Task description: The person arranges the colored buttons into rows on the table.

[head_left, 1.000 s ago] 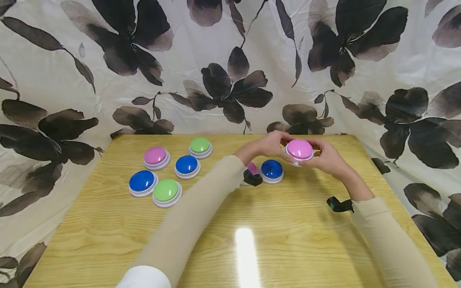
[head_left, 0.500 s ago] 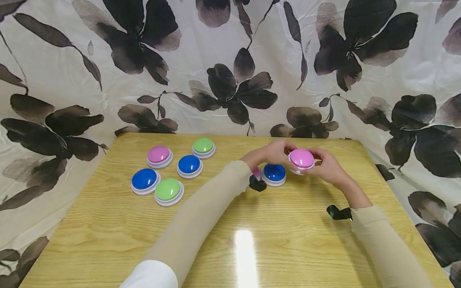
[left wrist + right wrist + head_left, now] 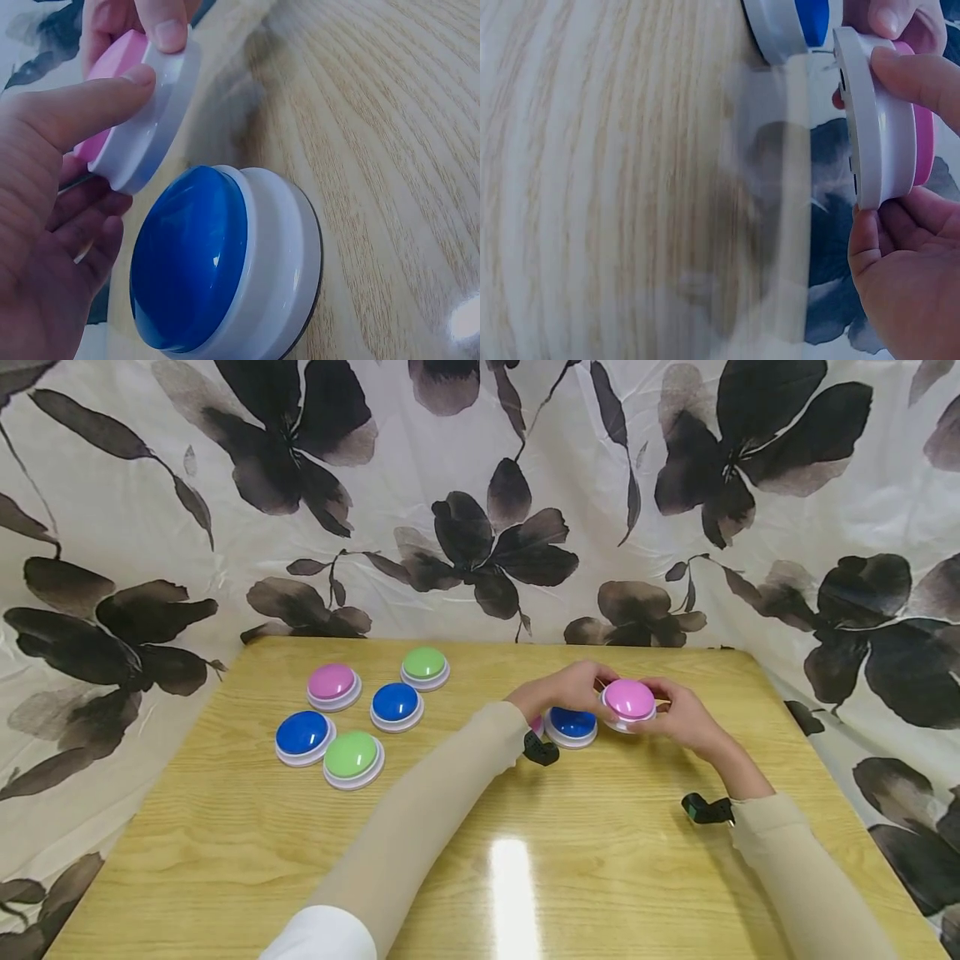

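Note:
Both hands hold one pink push button [image 3: 629, 699] with a white base, just above the table at the right. My left hand [image 3: 577, 686] grips its left side, thumb on the white rim in the left wrist view. On the opposite side my right hand [image 3: 681, 714] pinches the base between thumb and fingers; the right wrist view shows the white underside [image 3: 859, 127] lifted off the wood. A blue push button [image 3: 195, 262] stands on the table beside the left hand. Left of it, another pink button [image 3: 536, 725] is mostly hidden behind the left wrist.
At the left of the wooden table [image 3: 600, 860] stand several more buttons: a pink one [image 3: 332, 682], two blue ones [image 3: 302, 733], a near green one [image 3: 351, 755] and a far green one [image 3: 423, 664]. A floral curtain [image 3: 420, 460] hangs along the back edge.
Both hands have lowered the pink button toward the table, beside the blue one. The head view has shifted slightly. The buttons at the left stay where they were.

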`<state>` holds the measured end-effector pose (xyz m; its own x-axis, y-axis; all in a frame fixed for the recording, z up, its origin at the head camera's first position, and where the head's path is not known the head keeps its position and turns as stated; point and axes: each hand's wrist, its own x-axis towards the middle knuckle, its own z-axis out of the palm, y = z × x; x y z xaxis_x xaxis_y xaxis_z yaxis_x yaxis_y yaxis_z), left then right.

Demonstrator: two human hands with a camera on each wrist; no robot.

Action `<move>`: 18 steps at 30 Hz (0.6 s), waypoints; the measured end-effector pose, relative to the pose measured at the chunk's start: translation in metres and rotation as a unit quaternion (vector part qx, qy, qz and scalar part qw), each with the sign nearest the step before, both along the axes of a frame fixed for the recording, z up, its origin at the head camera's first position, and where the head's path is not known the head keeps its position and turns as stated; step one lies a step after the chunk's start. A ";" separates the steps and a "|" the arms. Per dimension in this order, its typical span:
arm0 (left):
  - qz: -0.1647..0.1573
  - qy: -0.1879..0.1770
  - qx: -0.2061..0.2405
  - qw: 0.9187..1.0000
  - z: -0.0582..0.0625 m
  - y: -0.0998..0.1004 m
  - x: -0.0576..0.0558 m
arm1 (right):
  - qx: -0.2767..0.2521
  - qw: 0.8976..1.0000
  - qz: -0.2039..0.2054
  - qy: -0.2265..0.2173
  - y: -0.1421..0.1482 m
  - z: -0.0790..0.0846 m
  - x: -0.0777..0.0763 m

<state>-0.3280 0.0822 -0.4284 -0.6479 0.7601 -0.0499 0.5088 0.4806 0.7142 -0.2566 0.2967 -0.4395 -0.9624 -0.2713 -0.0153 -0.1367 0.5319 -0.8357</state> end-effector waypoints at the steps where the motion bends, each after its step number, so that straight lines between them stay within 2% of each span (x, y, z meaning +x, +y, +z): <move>1: 0.002 -0.001 -0.003 1.000 -0.001 0.001 0.000 | -0.001 1.000 0.000 -0.002 0.000 0.000 0.000; 6: 0.003 -0.007 -0.019 1.000 -0.004 0.003 -0.001 | 0.006 1.000 -0.004 -0.010 0.000 -0.005 0.000; 18: -0.007 -0.012 -0.020 1.000 -0.015 0.004 -0.003 | 0.033 0.999 -0.010 -0.012 -0.002 -0.016 0.001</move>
<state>-0.3314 0.0859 -0.4430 -0.6358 0.7658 -0.0965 0.4982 0.5027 0.7065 -0.2557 0.2946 -0.4550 -0.9666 -0.2500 -0.0558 -0.1058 0.5883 -0.8017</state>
